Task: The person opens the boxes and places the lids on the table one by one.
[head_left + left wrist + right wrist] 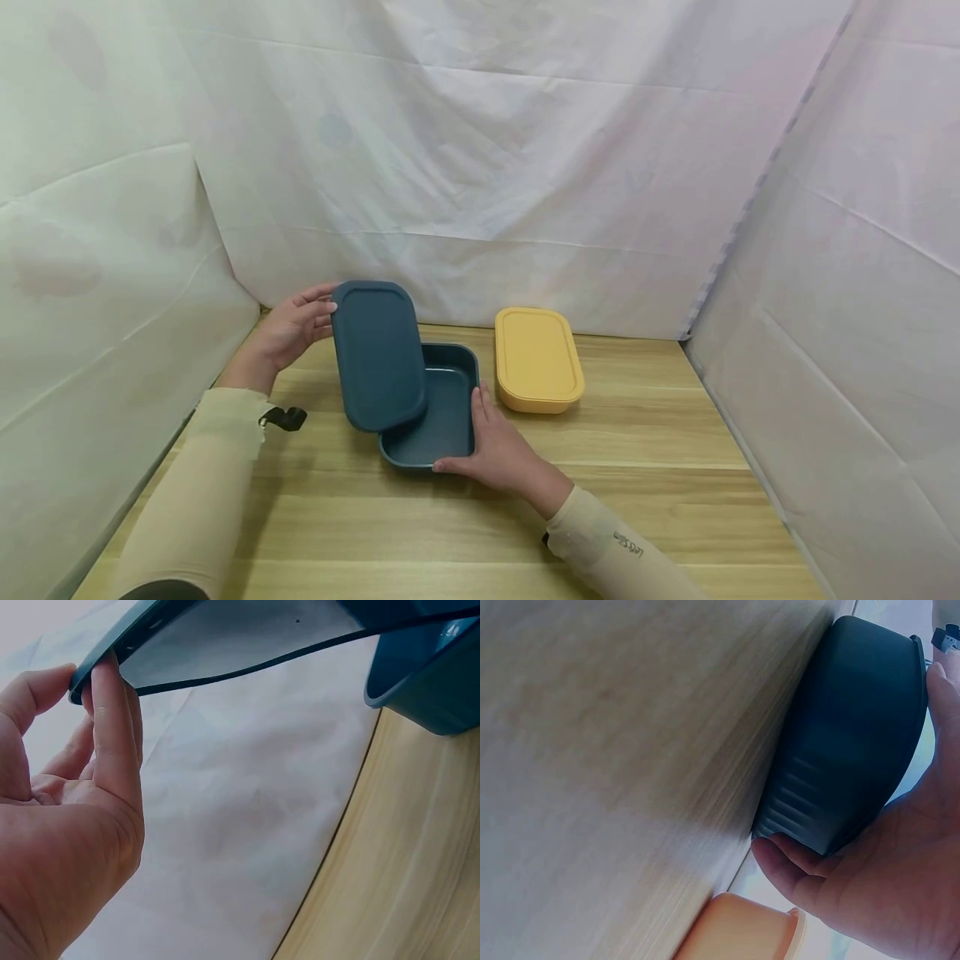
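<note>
A dark blue lunch box sits uncovered on the table, its inside bare. My left hand pinches the left edge of its matching lid, thumb on top and fingers beneath, as the left wrist view shows. The lid is tilted and overlaps the left part of the box in the head view. My right hand grips the near right corner of the box, thumb at the front rim and fingers along the right wall. In the right wrist view those fingertips press the box's outer side.
A yellow lunch box with its lid on stands right of the blue one, near the back of the wooden table. White cloth hangs behind and along both sides. A black strap sticks out from the left sleeve.
</note>
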`<action>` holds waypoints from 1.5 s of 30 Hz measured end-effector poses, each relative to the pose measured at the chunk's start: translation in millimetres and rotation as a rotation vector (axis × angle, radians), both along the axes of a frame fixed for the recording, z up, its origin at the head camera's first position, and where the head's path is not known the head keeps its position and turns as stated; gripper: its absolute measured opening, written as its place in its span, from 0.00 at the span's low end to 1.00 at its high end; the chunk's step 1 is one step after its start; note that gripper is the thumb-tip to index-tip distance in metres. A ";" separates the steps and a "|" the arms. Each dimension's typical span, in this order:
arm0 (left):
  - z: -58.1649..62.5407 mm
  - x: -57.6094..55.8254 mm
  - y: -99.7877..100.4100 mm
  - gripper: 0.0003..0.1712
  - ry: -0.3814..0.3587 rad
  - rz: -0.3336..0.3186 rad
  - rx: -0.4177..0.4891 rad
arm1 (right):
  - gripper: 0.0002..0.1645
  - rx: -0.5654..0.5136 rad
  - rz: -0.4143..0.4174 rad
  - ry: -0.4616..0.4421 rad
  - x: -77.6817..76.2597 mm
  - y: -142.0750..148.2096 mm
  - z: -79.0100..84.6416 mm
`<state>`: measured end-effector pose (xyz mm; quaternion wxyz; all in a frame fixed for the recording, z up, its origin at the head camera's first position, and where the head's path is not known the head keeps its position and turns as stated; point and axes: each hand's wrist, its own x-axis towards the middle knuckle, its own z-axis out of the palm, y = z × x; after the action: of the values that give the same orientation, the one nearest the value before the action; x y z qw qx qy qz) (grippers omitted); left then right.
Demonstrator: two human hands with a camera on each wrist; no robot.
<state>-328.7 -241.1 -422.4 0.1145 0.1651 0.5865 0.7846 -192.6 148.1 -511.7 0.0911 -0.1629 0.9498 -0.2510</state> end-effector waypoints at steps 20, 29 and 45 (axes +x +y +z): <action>14.7 8.5 -10.2 0.22 0.082 -0.018 0.084 | 0.87 -0.011 0.003 -0.004 1.2 0.9 1.8; 23.1 13.4 -13.6 0.21 0.099 0.022 0.090 | 0.87 0.006 0.001 0.002 1.2 0.4 1.6; 33.6 19.1 -15.4 0.22 0.113 0.091 0.199 | 0.88 -0.010 -0.002 -0.001 1.5 1.3 2.1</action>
<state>-309.6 -256.5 -388.7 0.0286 0.1929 0.5181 0.8328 -191.1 149.3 -509.6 0.0904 -0.1623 0.9487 -0.2559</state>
